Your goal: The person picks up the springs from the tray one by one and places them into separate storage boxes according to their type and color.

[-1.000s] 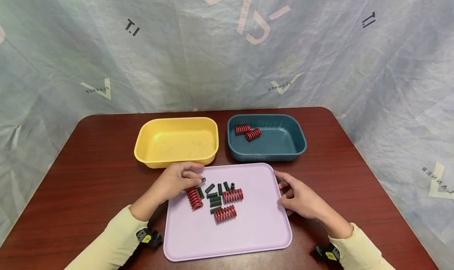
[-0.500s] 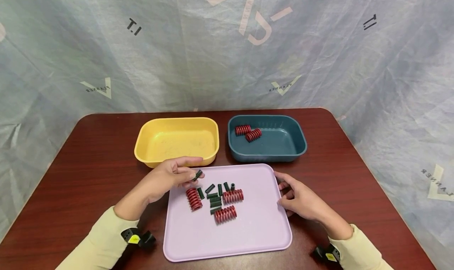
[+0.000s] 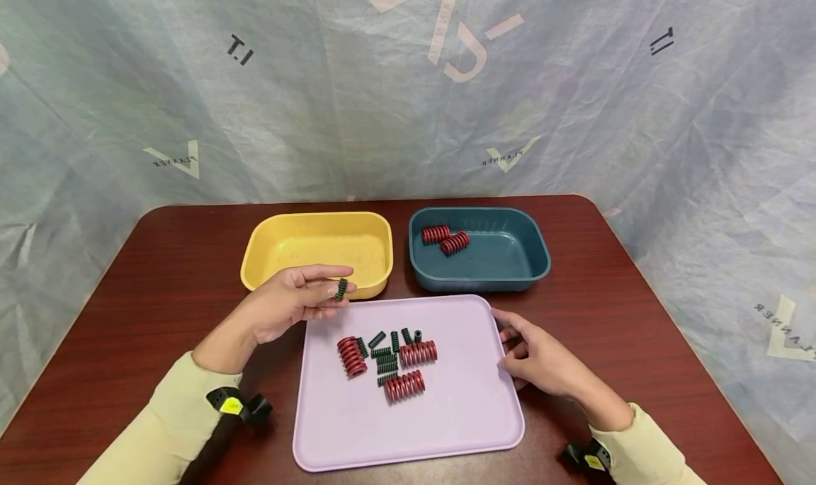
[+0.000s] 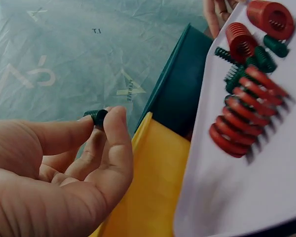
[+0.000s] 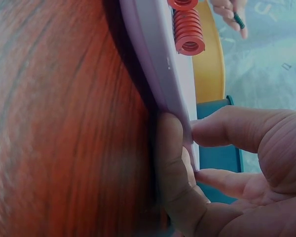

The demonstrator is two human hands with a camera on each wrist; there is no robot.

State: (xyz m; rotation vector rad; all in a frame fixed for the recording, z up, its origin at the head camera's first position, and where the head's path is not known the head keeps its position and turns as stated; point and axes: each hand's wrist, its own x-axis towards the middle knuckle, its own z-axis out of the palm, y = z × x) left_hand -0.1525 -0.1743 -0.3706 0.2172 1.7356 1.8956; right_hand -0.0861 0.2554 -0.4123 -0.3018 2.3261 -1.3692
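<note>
My left hand (image 3: 290, 302) pinches a small dark green spring (image 3: 341, 289) between thumb and fingers, above the near rim of the yellow bin (image 3: 255, 241). In the left wrist view that spring (image 4: 95, 116) sticks up between the fingertips. My right hand (image 3: 542, 357) grips the right edge of the lilac tray (image 3: 465, 414), thumb on the rim and fingers below it, as the right wrist view shows. On the tray lie several small green springs (image 3: 386, 362) in a cluster, with larger red springs (image 3: 404, 386) around them.
A teal bin (image 3: 510, 283) stands at the back right, beside the yellow one, with two red springs (image 3: 455, 243) inside. Both bins and the tray rest on a dark red wooden table (image 3: 159, 294). A grey printed sheet (image 3: 344, 103) hangs behind the table.
My left hand has lifted the small green spring off the tray and carried it up and left to the yellow bin's near rim. The right hand has stayed on the tray's edge.
</note>
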